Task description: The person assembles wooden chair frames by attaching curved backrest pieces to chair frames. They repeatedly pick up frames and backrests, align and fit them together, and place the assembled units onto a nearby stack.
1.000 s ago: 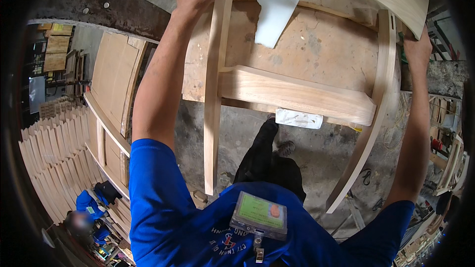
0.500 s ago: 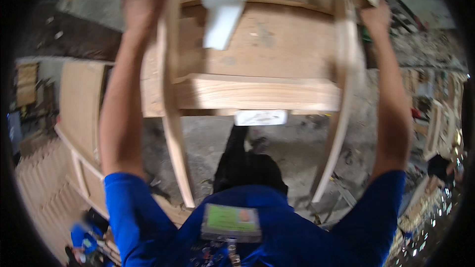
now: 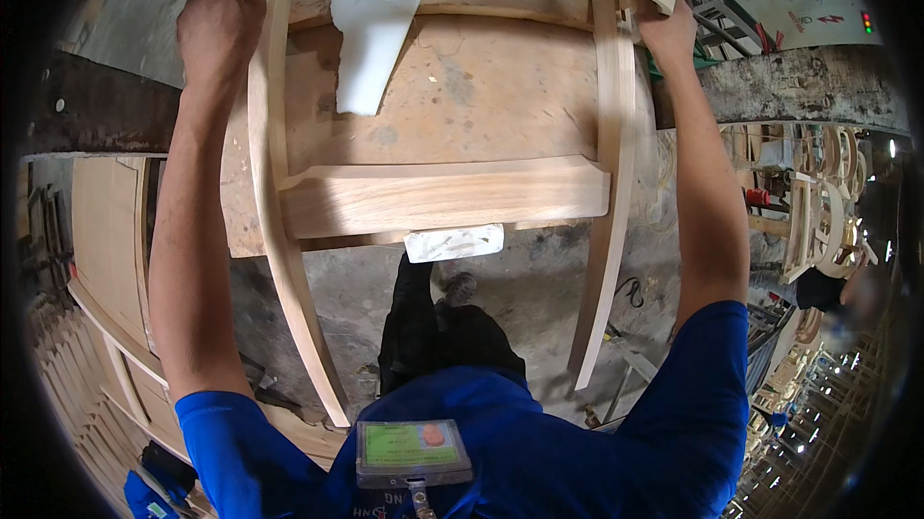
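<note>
Spanning between left hand (image 3: 217, 33) and right hand (image 3: 667, 33), each grip closed on chair frame (image 3: 443, 194).

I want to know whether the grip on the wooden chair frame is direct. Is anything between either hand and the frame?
Nothing visible. The left hand grips the chair frame at its left upright and the right hand at the right upright, bare skin on wood. The white sheet lies between the uprights, clear of both hands.

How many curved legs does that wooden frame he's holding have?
2 show. The left leg runs down from beside the left hand; the right leg runs down from beside the right hand. A crossbar joins them. Others may be hidden.
</note>
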A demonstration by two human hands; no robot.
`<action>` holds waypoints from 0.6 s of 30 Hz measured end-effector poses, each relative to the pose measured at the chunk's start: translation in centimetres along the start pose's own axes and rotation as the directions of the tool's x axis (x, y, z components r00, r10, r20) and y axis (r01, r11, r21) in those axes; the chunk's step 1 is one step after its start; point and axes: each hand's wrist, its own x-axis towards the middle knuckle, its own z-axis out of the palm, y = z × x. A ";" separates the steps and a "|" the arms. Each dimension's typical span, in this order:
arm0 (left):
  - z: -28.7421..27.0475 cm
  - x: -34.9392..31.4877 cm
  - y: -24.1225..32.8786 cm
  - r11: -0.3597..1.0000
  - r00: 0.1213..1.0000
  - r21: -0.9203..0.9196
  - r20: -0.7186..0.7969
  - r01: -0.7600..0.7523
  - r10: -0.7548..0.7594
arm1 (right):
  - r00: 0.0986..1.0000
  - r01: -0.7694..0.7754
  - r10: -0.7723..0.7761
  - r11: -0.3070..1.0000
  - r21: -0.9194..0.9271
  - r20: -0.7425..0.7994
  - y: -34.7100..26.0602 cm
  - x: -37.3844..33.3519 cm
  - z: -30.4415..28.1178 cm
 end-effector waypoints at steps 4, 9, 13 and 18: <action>0.4 0.8 0.8 0.994 1.000 -0.104 -0.003 -0.024 0.023 | 0.977 -0.185 0.173 0.978 0.094 0.120 3.0 -0.4 2.5; 0.4 0.4 -0.3 0.998 0.999 -0.057 -0.006 -0.040 0.040 | 0.931 -0.318 0.159 0.795 0.517 0.329 3.3 0.1 2.6; 0.5 0.3 -0.2 0.999 1.000 -0.037 0.009 -0.011 0.011 | 0.893 -0.384 0.140 0.735 0.559 0.429 3.7 0.1 2.0; 0.3 0.3 0.0 0.993 0.999 -0.111 0.004 -0.034 0.034 | 0.914 -0.352 0.139 0.738 0.575 0.381 4.1 -0.4 2.2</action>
